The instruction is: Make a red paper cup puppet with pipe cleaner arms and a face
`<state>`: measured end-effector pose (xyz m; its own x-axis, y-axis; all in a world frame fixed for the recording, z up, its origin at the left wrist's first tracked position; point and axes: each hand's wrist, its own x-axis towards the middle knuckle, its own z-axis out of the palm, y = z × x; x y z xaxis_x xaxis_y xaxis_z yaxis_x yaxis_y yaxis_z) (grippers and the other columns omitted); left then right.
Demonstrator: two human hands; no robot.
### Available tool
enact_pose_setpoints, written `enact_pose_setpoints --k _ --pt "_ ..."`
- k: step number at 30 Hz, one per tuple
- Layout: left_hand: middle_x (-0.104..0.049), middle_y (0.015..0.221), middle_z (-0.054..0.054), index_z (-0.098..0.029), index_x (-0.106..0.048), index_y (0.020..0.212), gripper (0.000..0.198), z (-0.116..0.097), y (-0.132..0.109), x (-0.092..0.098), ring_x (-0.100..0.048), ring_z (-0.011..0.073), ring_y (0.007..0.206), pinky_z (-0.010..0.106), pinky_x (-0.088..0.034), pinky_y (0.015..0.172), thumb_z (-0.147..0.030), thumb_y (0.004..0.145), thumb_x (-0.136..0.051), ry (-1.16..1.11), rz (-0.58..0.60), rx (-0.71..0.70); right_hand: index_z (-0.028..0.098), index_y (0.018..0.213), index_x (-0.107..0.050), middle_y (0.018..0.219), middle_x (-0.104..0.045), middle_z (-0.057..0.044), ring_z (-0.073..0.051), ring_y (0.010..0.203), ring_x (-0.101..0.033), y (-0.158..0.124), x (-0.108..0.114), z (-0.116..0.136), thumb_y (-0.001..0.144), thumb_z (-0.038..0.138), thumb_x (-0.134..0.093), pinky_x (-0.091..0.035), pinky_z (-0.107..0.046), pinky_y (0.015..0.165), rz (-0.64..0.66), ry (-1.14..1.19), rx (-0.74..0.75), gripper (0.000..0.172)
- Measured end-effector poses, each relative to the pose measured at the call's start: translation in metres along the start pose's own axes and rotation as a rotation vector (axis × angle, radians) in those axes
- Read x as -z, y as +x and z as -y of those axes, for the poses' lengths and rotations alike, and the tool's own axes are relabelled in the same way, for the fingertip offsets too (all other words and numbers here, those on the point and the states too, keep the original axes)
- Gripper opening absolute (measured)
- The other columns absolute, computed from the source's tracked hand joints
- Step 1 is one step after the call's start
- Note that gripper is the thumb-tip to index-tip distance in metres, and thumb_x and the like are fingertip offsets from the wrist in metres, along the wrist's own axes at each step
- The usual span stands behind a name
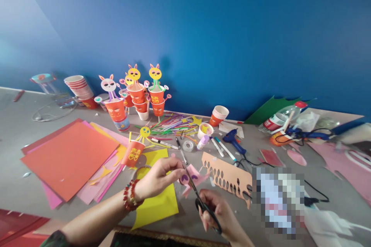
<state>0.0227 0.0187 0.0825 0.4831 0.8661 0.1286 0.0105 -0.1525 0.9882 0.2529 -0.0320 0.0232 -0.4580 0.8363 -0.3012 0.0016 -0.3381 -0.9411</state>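
Observation:
My right hand [216, 210] has its fingers through the black handles of a pair of scissors [197, 193], whose blades point up and away from me. My left hand [159, 177], with red beads at the wrist, pinches a small pink paper piece [184, 179] bearing a purple heart. The scissor blades lie right against this piece; whether they are biting into it I cannot tell. Pink paper scraps [197, 173] lie just behind the blades. Under my left forearm is a yellow paper sheet [165, 204], and beyond it leans a red cup figure [133, 152] with a yellow face.
Coloured paper sheets [72, 154] are piled at left. Several cup figures [114, 108] and stacked cups [79, 87] stand toward the blue wall. Pipe cleaners [176, 123], markers [224, 148], clear tape [188, 145], a blue glue gun [234, 141] and a punched orange sheet [227, 175] lie ahead.

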Motion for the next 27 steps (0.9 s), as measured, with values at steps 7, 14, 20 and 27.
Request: enact_pose_setpoints --k 7,14,20,27 --pt "-0.071 0.078 0.008 -0.012 -0.067 0.082 0.040 0.003 0.000 0.001 -0.063 0.0169 0.073 0.027 -0.047 0.071 -0.046 0.100 -0.054 -0.003 -0.003 -0.002 0.022 0.063 -0.043 0.053 -0.050 0.008 -0.005 0.037 -0.042 0.001 0.001 -0.005 0.062 0.046 -0.079 -0.040 -0.018 0.040 -0.014 0.014 -0.013 0.043" --pt "-0.069 0.080 0.006 -0.014 -0.065 0.083 0.036 0.005 -0.002 -0.002 -0.063 0.0165 0.075 0.026 -0.047 0.074 -0.042 0.101 -0.053 -0.037 -0.037 -0.025 0.022 0.064 -0.044 0.055 -0.050 0.007 -0.005 0.039 -0.044 0.000 0.001 -0.004 0.064 0.045 -0.077 -0.042 -0.019 0.042 -0.038 -0.022 0.000 0.041" --pt "-0.068 0.096 0.008 -0.016 -0.065 0.089 0.024 0.008 -0.008 -0.009 -0.062 0.0211 0.095 0.034 -0.044 0.094 -0.038 0.098 -0.059 -0.003 -0.103 -0.106 0.022 0.065 -0.043 0.056 -0.051 0.006 -0.007 0.040 -0.047 0.002 0.002 -0.003 0.061 0.065 -0.080 -0.042 -0.020 0.042 -0.021 -0.016 0.052 0.057" --pt "-0.064 0.107 0.010 -0.017 -0.065 0.087 0.019 0.008 -0.010 -0.017 -0.060 0.0240 0.105 0.042 -0.033 0.111 -0.035 0.095 -0.063 0.024 -0.145 -0.134 0.021 0.066 -0.045 0.056 -0.049 0.005 -0.007 0.041 -0.048 0.002 0.001 -0.006 0.065 0.075 -0.075 -0.042 -0.020 0.043 -0.013 -0.051 0.085 0.062"
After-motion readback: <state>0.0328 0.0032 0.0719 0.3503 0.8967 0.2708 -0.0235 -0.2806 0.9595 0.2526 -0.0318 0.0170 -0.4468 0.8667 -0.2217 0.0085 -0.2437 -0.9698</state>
